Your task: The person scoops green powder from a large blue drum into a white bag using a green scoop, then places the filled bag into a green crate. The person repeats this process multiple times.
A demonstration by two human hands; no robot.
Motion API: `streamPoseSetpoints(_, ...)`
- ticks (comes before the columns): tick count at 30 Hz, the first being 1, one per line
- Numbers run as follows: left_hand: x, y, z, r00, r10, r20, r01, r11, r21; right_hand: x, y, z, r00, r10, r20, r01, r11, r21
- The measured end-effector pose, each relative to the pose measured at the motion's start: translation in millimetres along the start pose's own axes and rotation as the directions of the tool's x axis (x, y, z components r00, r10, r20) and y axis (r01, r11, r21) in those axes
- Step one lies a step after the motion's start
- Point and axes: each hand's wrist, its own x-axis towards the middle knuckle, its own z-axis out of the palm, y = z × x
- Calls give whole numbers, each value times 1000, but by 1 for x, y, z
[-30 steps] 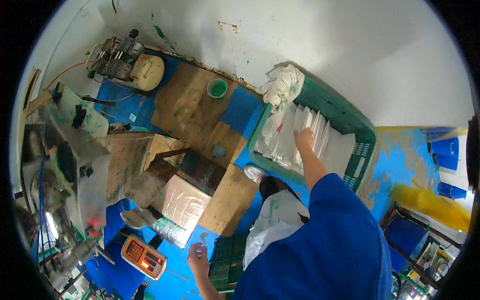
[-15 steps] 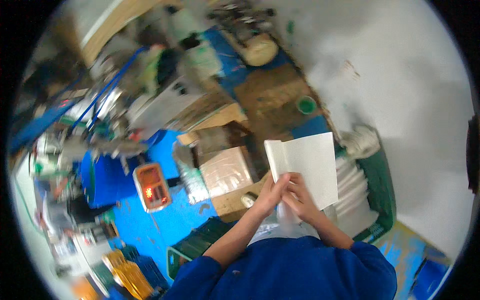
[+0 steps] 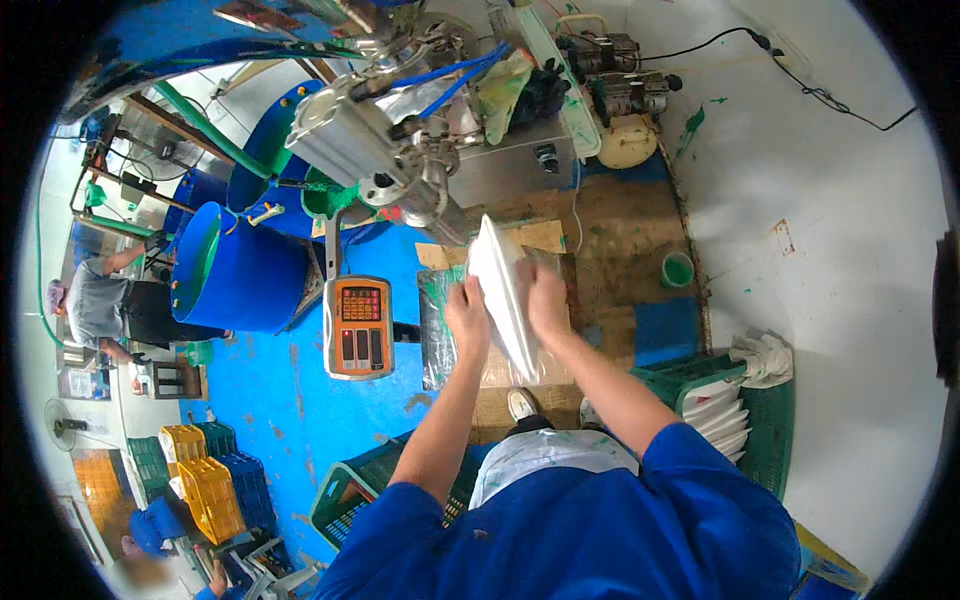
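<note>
A flat white pouch (image 3: 508,310) stands nearly edge-on between my hands, its pointed top just right of the tip of a metal filling nozzle (image 3: 447,217). My left hand (image 3: 468,315) has its fingers closed on the pouch's left edge. On the opposite edge, my right hand (image 3: 546,300) grips the pouch, a little blurred by motion. Below the pouch, a plastic-wrapped cardboard box (image 3: 497,372) is partly covered by it and my arms. Just left of the hands is an orange scale display (image 3: 360,328) with a keypad.
Blue drums (image 3: 240,285) with green liquid stand at the left, near a co-worker (image 3: 105,300). A green crate (image 3: 765,440) with several white pouches (image 3: 715,420) is by the right wall; another green crate (image 3: 345,500) lies lower left. A small green cup (image 3: 677,269) sits at right.
My hands have moved apart from a joined grip at the pouch's lower part to its two sides. The pouch has shifted left and turned edge-on, closer to the nozzle. The view has swung.
</note>
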Motion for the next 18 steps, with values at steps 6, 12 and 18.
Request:
streamPoseSetpoints(6, 77, -59, 25, 995, -95, -27, 98, 983, 156, 86, 55, 31, 982, 177, -60, -186, 932, -312)
streamPoseSetpoints(12, 98, -52, 15, 989, 150, 7, -145, 939, 313, 92, 80, 42, 963, 218, -160, -265, 879, -397)
streamPoseSetpoints(18, 76, -1, 54, 718, 282, 636, -583, 742, 330, 95, 61, 37, 920, 379, -102, -382, 805, -455)
